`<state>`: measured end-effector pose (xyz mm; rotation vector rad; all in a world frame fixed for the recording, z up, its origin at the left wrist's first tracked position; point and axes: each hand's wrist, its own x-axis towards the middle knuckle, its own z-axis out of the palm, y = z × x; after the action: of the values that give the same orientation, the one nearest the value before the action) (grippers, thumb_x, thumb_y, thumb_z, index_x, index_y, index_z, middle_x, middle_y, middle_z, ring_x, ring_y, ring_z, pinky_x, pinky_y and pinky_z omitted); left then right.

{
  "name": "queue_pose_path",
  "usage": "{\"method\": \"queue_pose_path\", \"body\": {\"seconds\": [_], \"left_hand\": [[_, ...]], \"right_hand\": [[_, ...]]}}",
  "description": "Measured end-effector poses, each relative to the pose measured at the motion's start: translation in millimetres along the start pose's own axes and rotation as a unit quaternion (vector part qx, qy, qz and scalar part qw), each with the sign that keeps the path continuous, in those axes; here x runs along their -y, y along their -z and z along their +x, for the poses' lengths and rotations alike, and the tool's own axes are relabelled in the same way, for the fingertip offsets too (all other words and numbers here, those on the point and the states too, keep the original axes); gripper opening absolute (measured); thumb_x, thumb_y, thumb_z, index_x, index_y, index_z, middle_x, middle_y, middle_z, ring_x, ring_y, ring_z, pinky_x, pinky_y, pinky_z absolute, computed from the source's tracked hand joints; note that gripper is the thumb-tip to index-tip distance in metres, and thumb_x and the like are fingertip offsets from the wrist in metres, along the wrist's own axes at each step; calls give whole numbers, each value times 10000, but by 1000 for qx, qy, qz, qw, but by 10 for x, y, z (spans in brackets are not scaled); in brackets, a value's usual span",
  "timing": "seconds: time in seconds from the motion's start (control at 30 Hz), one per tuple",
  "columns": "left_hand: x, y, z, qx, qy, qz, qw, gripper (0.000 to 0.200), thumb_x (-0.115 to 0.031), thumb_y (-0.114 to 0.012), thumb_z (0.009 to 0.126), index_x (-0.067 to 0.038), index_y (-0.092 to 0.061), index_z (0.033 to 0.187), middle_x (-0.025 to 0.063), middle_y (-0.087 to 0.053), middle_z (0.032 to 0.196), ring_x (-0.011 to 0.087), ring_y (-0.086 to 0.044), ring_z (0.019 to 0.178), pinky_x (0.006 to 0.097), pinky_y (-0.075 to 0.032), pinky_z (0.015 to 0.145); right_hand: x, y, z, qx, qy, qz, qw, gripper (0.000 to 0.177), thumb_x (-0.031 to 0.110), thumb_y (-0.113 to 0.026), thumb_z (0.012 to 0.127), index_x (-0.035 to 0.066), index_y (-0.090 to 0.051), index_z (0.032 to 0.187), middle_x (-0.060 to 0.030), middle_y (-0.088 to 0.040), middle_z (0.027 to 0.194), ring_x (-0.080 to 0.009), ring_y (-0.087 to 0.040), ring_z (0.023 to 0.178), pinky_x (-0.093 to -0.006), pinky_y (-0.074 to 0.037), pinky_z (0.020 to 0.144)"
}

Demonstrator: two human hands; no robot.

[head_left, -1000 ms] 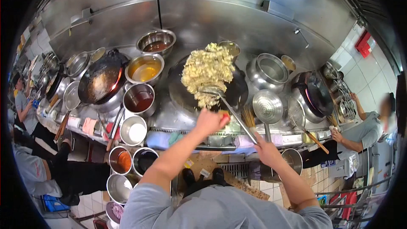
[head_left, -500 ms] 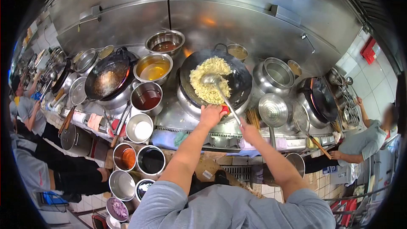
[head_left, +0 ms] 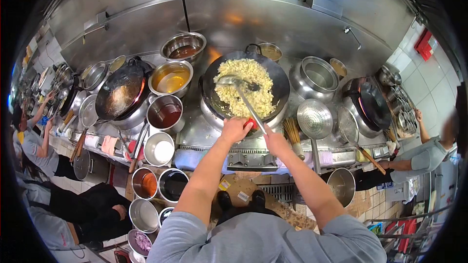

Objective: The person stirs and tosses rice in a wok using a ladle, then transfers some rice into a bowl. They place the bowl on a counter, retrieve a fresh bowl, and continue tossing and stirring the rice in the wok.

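Pale yellow, crumbly food (head_left: 256,75) is spread in a black wok (head_left: 282,85) on the middle burner. My left hand (head_left: 236,129) is closed on a red cloth (head_left: 252,124) at the wok's near rim. The wok's near handle is hidden. Just right of it, my right hand (head_left: 276,142) is wrapped round the handle of a long metal ladle (head_left: 238,82). The ladle's bowl rests at the left side of the food.
Pots of yellow oil (head_left: 171,81) and dark red liquid (head_left: 165,112) stand left of the wok. A perforated skimmer (head_left: 314,119) and bamboo brush (head_left: 292,130) lie right. Another wok (head_left: 122,92) is farther left. Co-workers (head_left: 417,158) stand at both sides.
The ladle's bowl has moved left and slightly up in the wok. The food is spread wider, with a dark gap in its middle. My right hand has moved slightly left.
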<state>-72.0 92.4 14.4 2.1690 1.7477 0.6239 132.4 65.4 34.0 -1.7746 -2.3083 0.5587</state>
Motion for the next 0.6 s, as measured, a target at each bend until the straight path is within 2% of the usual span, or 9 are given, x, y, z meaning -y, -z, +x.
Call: {"method": "queue_pose_path", "body": {"seconds": [0.03,0.1,0.17,0.27,0.37,0.43,0.5,0.57,0.6], "left_hand": [[-16,-30,-10,-17,0,6,1000,359,-452,-531,937,-133,-692,968,83,-686,944,296,-604,986,499,-400,828],[4,-123,-32,-65,-17,-3,998,378,-474,-531,930,-145,-707,990,82,-692,931,293,-601,986,513,-400,830],[51,-111,90,-40,-19,17,999,382,-482,-530,929,-152,-711,997,80,-693,943,288,-598,997,519,-398,834],[-25,-199,65,-7,2,41,999,391,-498,-523,931,-164,-718,987,92,-699,939,293,-620,964,530,-394,836],[-560,137,-164,-9,-36,53,998,407,-490,-515,940,-138,-709,879,128,-687,753,322,-657,734,485,-413,809],[-1003,761,-452,-14,-72,41,997,371,-459,-551,928,-135,-706,831,96,-659,653,295,-638,626,441,-422,741],[-1082,918,-445,-7,-91,50,995,353,-446,-566,921,-136,-707,825,89,-651,632,287,-628,592,431,-421,717],[-983,783,-293,-117,-161,33,979,327,-423,-591,908,-133,-689,794,85,-638,607,284,-609,556,420,-417,698],[-908,679,-189,-118,-143,5,983,345,-423,-593,904,-122,-665,750,88,-633,603,287,-604,554,420,-415,694]], "right_hand": [[-65,102,-177,37,0,-18,999,479,291,-494,976,229,-413,1444,-281,-658,834,-459,-645,827,-544,-505,771],[-555,335,-465,30,32,-8,999,520,277,-514,962,254,-383,1465,-245,-670,851,-446,-646,819,-539,-506,750],[-715,782,-725,2,54,-4,999,563,264,-529,949,257,-348,1482,-219,-675,853,-431,-646,819,-530,-506,745],[-179,1530,-1346,68,12,-29,997,618,220,-550,923,251,-319,1496,-217,-679,856,-425,-645,802,-517,-507,741],[186,2619,-1902,144,-10,-100,984,719,133,-596,868,235,-293,1513,-185,-688,864,-398,-656,797,-485,-513,720],[93,3173,-2187,136,38,-64,988,698,27,-665,755,246,-516,1401,-118,-661,731,-331,-651,643,-409,-508,620],[50,3220,-2096,156,56,-64,984,659,53,-663,763,240,-538,1383,-110,-665,733,-325,-652,633,-406,-509,611],[77,3062,-1824,182,65,-116,974,571,143,-644,795,227,-568,1355,-142,-677,784,-339,-664,685,-405,-518,633],[-34,2761,-1569,135,119,-95,979,540,156,-625,820,211,-567,1354,-158,-672,804,-357,-653,708,-425,-512,655]]}}
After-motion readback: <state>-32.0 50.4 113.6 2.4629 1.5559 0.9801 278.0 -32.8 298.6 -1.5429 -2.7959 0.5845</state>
